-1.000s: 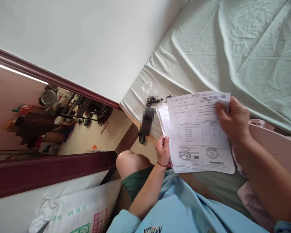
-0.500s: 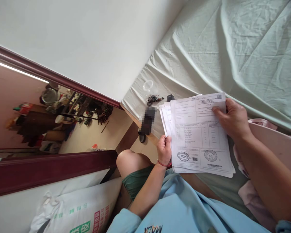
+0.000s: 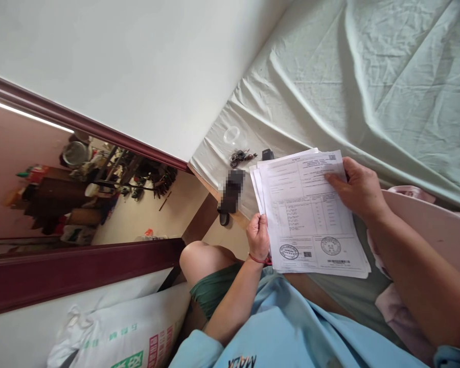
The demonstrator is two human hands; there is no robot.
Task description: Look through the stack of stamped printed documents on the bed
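Observation:
A small stack of white printed papers [image 3: 310, 214] is held up in front of my lap. The top sheet carries a table, two round stamps and a barcode, and its print appears upside down to me. My left hand [image 3: 258, 237], with a red cord at the wrist, is closed on the stack's left edge. At the upper right edge, my right hand [image 3: 362, 186] grips the stack with the thumb lying on the top sheet. The fingers behind the papers are hidden.
Beyond the papers on the pale green bed sheet [image 3: 314, 102] lie a bunch of keys [image 3: 240, 157], a clear round lid [image 3: 232, 135] and a small black object [image 3: 267, 155]. A pink object [image 3: 425, 225] is at right. A white sack [image 3: 138, 322] stands at lower left.
My right hand and the upper part of the top sheet have shifted slightly left and down. My left hand keeps its hold on the left edge.

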